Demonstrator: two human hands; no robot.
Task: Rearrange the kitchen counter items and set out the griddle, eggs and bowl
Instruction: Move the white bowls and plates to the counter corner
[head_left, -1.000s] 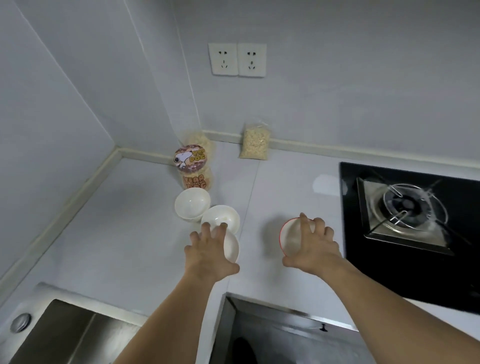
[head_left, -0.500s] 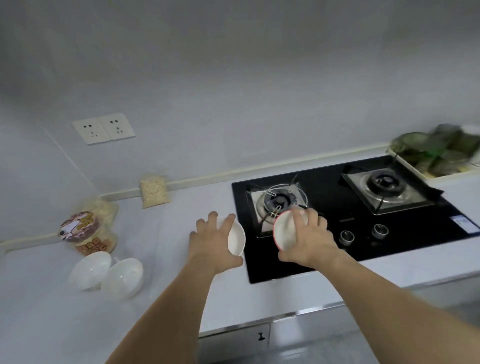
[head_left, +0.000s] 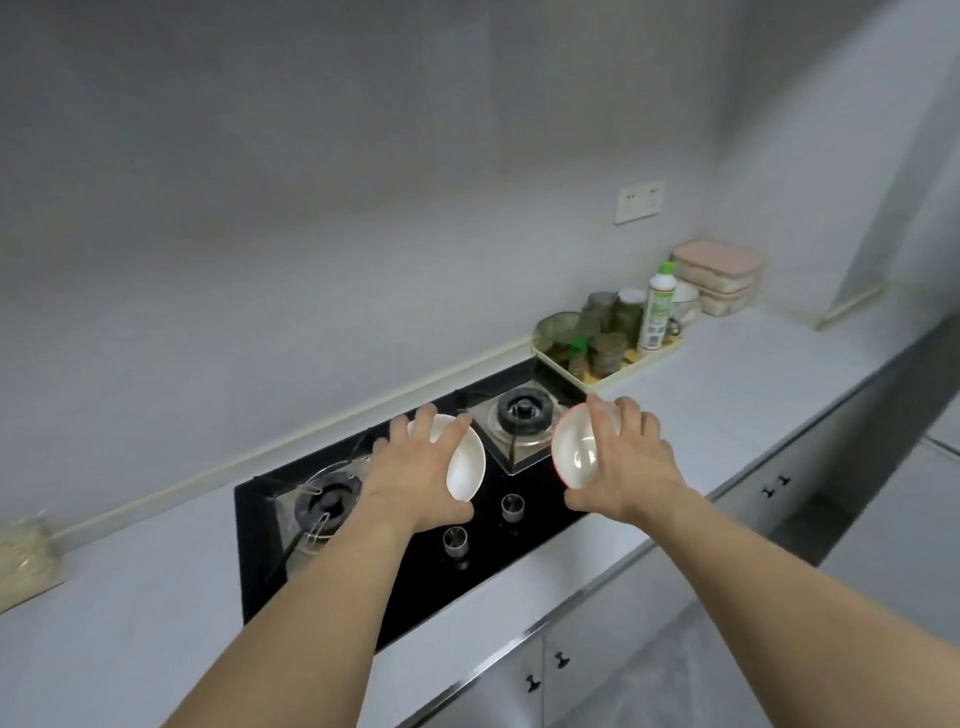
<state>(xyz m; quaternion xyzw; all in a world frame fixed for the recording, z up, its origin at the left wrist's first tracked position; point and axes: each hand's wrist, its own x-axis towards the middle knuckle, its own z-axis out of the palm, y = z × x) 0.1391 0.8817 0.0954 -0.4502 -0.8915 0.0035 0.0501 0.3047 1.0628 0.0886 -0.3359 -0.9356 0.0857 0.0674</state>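
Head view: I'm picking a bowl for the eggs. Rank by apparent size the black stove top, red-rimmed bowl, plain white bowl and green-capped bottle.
1. Black stove top.
2. Red-rimmed bowl and plain white bowl: look alike, both tilted, unranked.
3. Green-capped bottle: looks smallest, but it stands farther away, so unsure.

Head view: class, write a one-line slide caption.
Left hand holds a white bowl, right hand a red-rimmed bowl, above the stove.

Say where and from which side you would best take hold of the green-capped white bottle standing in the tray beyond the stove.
Probably round the body of the white bottle, coming from its right, counter side. It stands upright at the right end of the tray; jars crowd its left, and a white cup sits close behind.
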